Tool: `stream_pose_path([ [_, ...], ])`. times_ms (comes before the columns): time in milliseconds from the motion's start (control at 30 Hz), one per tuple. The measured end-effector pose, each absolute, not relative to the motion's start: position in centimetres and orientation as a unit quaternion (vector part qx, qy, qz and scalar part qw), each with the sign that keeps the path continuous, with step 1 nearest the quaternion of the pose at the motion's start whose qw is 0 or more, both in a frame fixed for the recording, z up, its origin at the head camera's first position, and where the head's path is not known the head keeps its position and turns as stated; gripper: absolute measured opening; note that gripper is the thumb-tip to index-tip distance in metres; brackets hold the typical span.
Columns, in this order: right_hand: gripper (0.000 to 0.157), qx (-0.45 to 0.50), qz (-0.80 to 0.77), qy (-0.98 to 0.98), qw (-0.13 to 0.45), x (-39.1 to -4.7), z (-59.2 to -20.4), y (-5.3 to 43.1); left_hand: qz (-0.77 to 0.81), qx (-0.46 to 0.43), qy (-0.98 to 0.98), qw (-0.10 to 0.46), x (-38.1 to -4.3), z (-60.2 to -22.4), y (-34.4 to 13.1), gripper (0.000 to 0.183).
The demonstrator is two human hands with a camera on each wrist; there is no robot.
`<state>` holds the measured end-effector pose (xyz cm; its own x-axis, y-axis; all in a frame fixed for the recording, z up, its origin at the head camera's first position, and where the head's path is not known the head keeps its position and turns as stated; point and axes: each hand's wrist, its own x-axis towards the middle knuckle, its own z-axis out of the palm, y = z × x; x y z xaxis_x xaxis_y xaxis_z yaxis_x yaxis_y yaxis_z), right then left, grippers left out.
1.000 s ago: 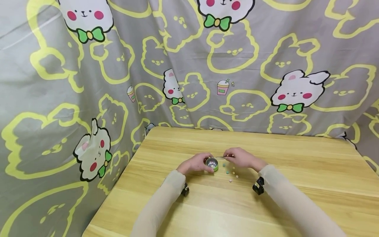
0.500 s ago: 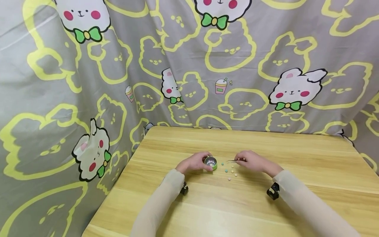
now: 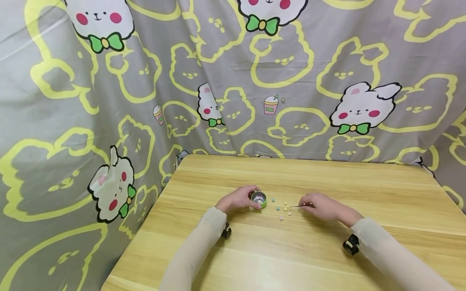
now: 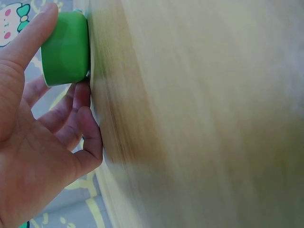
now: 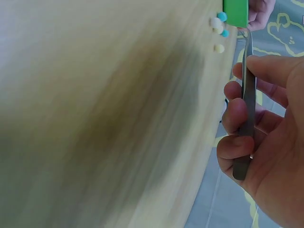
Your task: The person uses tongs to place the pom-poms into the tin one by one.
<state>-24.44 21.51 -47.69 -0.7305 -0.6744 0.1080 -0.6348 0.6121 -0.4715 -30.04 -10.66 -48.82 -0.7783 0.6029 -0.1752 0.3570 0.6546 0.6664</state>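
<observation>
A small round green tin with a silvery inside stands on the wooden table, and a few bits lie in it. My left hand holds it from the left side; the left wrist view has the thumb over the green tin. To the right, my right hand grips a pair of metal tweezers between thumb and fingers. The tweezers' tips point left, close to several small pastel balls on the table. Whether the tips touch one is too small to tell.
The balls, in turquoise, pale yellow and a pinkish one, lie loose between the tin and the tweezers. A light wooden table spreads beneath both arms. Behind it and at the left hangs a grey patterned curtain.
My right hand has drawn away from the tin with the tweezers, to the right and nearer me, and the tips now lie by the pale yellow balls. My left hand stays on the tin.
</observation>
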Motion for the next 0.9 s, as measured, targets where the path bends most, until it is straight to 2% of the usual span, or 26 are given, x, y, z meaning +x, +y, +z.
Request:
stream_pose_path([
  [333, 0.009, -0.353, -0.245, 0.901, 0.059, -23.9, -48.2, 21.6, 0.331, 0.266, 0.883, 0.199, -30.1, -49.1, -10.6, 0.048],
  [900, 0.009, -0.370, -0.232, 0.898, 0.057, -24.2, -49.2, 21.3, 0.332, 0.262, 0.883, 0.202, -30.2, -49.1, -10.7, 0.049],
])
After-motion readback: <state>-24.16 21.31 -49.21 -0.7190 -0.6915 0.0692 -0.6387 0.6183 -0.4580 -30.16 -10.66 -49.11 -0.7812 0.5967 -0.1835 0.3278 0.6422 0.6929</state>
